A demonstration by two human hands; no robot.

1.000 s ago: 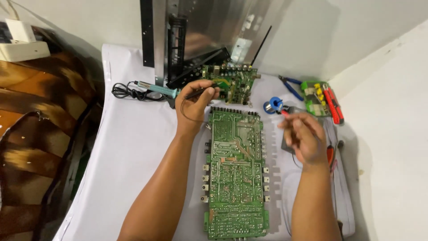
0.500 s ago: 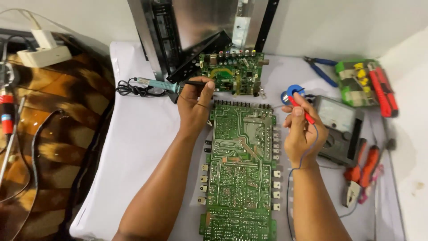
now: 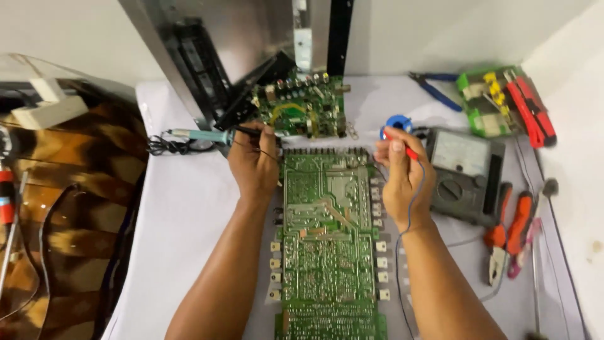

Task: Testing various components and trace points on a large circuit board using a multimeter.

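— Where is the long circuit board lying?

— On the white worktop between my arms, its long axis running from me toward the wall.

— And your fingers?

— My left hand grips a black probe pointing left. My right hand pinches a red probe, tip toward upper left.

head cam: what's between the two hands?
The top end of the big green circuit board lies between the left hand, holding a black probe, and the right hand, holding a red probe.
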